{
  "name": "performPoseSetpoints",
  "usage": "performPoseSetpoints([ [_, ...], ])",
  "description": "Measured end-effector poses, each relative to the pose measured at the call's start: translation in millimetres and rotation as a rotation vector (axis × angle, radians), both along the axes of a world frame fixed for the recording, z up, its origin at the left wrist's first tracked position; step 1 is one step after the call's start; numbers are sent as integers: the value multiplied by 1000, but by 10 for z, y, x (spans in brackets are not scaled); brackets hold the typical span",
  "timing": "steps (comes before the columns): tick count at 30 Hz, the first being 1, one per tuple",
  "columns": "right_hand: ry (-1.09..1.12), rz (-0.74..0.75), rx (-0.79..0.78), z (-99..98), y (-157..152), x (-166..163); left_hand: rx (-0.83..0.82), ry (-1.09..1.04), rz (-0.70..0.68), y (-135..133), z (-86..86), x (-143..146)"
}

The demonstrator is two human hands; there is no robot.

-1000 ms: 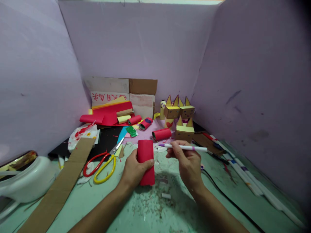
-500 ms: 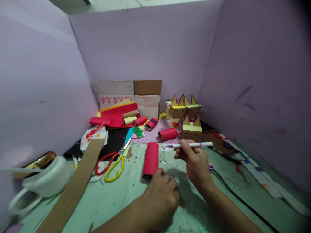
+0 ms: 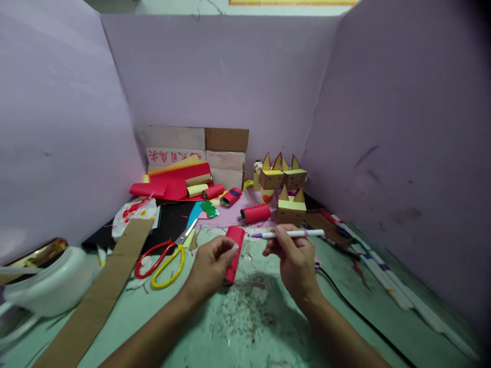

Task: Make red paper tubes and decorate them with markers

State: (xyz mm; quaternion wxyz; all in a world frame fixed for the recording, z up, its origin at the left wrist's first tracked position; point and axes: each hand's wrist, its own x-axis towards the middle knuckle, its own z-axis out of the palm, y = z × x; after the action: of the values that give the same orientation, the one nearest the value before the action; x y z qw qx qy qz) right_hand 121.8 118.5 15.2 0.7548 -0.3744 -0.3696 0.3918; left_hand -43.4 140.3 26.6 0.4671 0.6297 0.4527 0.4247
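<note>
On the green table, a red paper roll (image 3: pixel 235 239) lies in front of me with its far end pointing away. My left hand (image 3: pixel 209 266) rests against the roll's left side, its thumb and fingers pinched on a small white scrap (image 3: pixel 234 247) held against the roll. To the right of the roll, my right hand (image 3: pixel 295 261) is closed on a white pen (image 3: pixel 297 233). The pen is held level, and its purple tip points left towards the roll's far end.
Red and yellow scissors (image 3: pixel 163 255) lie left of the roll beside a long cardboard strip (image 3: pixel 102 294). A white pot (image 3: pixel 42 286) stands at far left. More red rolls (image 3: pixel 256 213), cardboard cat boxes (image 3: pixel 284 179) and red paper sit behind. A black cable (image 3: pixel 360 314) runs at the right. Purple walls enclose the table.
My left hand let go of the upright red roll, reached to a white scrap on the near table, and has come back to the roll, which now lies flat. The pen hand barely moved.
</note>
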Motion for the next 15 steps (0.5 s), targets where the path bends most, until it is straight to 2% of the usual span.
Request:
performPoseSetpoints([
  [3, -68, 18, 34, -4, -23, -20, -65, -80, 0, 27, -11, 11],
  [9, -291, -9, 93, -1, -91, -68, 13, -83, -20, -34, 5, 28],
  [15, -334, 88, 21, -48, -90, -121, 39, -72, -16, -47, 15, 16],
])
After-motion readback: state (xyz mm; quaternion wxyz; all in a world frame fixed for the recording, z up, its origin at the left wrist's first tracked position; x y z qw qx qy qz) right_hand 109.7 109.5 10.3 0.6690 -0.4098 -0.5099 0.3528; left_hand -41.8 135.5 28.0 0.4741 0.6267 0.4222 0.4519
